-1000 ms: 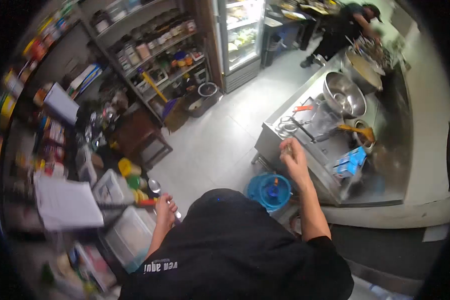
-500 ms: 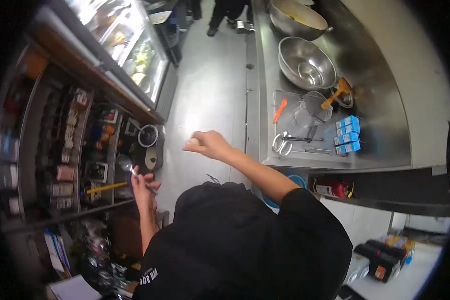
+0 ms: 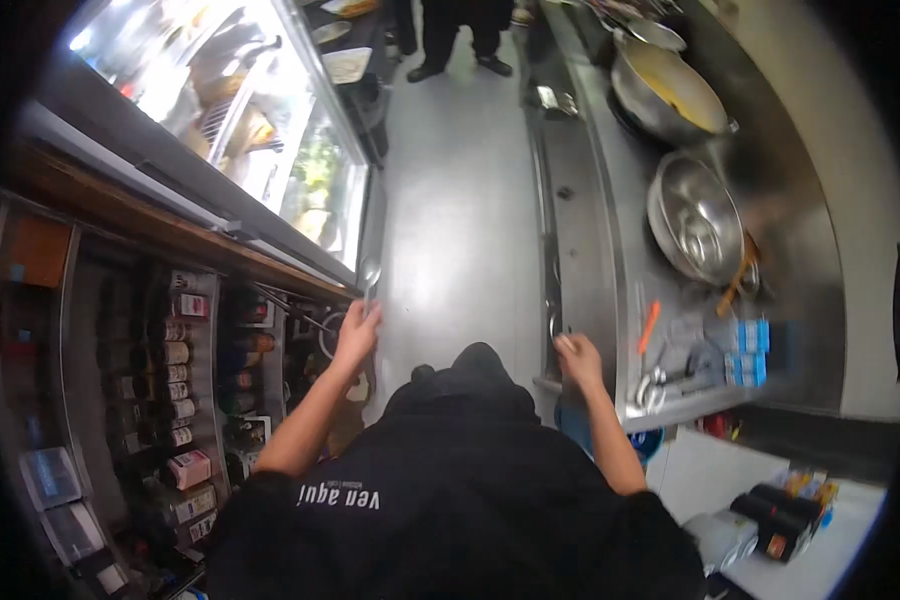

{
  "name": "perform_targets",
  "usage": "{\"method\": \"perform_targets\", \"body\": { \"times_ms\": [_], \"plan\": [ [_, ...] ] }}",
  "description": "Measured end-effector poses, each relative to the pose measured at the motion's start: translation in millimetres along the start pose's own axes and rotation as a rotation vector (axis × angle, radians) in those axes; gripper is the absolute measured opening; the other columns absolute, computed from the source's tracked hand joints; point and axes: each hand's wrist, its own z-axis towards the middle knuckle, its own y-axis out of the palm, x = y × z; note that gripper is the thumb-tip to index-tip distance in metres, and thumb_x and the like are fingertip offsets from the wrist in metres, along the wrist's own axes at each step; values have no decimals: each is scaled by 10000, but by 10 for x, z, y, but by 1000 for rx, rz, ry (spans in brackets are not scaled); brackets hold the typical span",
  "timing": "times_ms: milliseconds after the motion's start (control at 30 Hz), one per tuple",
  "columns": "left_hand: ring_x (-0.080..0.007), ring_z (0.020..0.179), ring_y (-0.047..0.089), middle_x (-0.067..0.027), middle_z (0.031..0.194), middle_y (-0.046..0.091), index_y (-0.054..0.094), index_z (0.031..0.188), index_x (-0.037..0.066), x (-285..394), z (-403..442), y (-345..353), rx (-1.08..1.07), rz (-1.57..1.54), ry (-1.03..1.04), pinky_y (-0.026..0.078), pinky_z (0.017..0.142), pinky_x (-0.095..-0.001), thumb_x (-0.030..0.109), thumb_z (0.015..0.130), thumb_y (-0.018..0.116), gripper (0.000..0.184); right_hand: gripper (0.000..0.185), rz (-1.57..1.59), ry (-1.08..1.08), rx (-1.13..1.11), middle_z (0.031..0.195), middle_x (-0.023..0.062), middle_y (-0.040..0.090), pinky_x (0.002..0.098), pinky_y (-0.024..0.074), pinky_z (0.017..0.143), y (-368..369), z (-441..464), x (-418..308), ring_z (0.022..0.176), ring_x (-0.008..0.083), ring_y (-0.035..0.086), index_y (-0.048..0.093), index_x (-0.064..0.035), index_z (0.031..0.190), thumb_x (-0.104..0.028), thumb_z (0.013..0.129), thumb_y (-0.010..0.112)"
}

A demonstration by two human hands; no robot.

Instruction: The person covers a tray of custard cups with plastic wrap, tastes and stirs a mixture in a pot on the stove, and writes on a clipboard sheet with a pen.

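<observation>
My left hand [image 3: 358,335] is closed around the handle of a metal spoon [image 3: 371,272], whose bowl points forward over the aisle floor. It sits close to the shelving edge on the left, near the rim of a round pot [image 3: 330,335]. My right hand [image 3: 579,360] is beside the front edge of the steel counter, its fingers curled together. Whatever those fingers hold, if anything, is hidden. On the counter close by lie an orange utensil [image 3: 649,326] and small blue boxes [image 3: 747,352].
A steel bowl [image 3: 698,215] and a large pan with yellow contents [image 3: 670,85] stand along the counter. At left are a lit display case [image 3: 260,130] and shelves of jars [image 3: 177,380]. Another person's legs [image 3: 460,35] are in the aisle ahead.
The view has shifted and turned. My left hand has moved forward from the shelves with the spoon. My right hand has gone from mid-aisle to the counter's front edge.
</observation>
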Motion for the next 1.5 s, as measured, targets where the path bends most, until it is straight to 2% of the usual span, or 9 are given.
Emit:
{"method": "perform_targets", "body": {
  "times_ms": [67,300,533,1000,1067,1133,1267,1400,1500],
  "plan": [
    [-74,440,379,-7,727,492,479,1082,80,843,682,51,-32,-286,-291,333,404,-230,294,926,485,265,248,212,156,-32,692,28,578,233,452,465,-120,113,29,548,86,522,596,-8,836,-250,833,647],
    [-125,508,512,-47,818,515,467,1114,80,1625,2394,782,-178,-559,-206,465,487,-272,200,961,406,204,298,551,218,-2,793,50,631,220,466,494,280,1498,-855,613,86,566,613,4,1003,-265,875,599],
    [-68,470,398,-16,703,489,482,1094,84,1496,3709,761,-107,-609,-335,366,445,-213,217,957,417,201,312,672,130,-269,1001,76,600,325,530,733,743,3762,-2138,863,180,608,542,-1,1132,-212,902,555],
    [-45,464,375,-33,747,541,424,1128,49,1153,6152,53,61,-570,-526,286,401,-195,174,909,505,265,325,740,428,-249,1079,166,569,387,543,748,3343,7176,-3880,928,275,600,474,48,1151,-89,869,562],
    [-48,482,383,-37,773,549,419,1137,55,1176,6484,35,115,-556,-502,299,415,-200,151,913,496,255,461,738,205,-613,1089,148,566,384,548,692,4023,7587,-4247,957,256,579,394,18,1267,-209,897,548],
    [-63,447,380,-25,768,549,425,1142,87,1088,6766,18,110,-558,-431,290,391,-211,154,921,477,237,726,575,297,-518,1053,111,582,377,532,706,4226,7526,-5172,816,185,561,105,-75,1428,-334,903,534],
    [-89,450,393,-39,769,545,433,1097,49,974,7272,130,300,-505,-486,328,396,-224,178,945,392,203,588,470,-192,-582,1004,100,617,353,503,696,4725,7826,-5089,837,179,581,403,-59,1315,-422,876,551],
    [-82,501,417,-28,733,493,429,1035,68,1175,7479,678,60,-629,-404,330,415,-228,184,967,343,159,704,724,232,-916,970,90,630,294,470,654,3155,7047,-5363,826,176,598,521,-59,1209,-648,859,361],
    [-112,569,490,-45,777,526,447,1098,43,1843,7248,1257,-284,-459,-244,394,480,-243,227,976,335,247,546,788,202,-773,891,78,617,276,461,631,1981,6458,-5287,756,142,583,548,-62,1175,-521,912,408]
  ]
}}
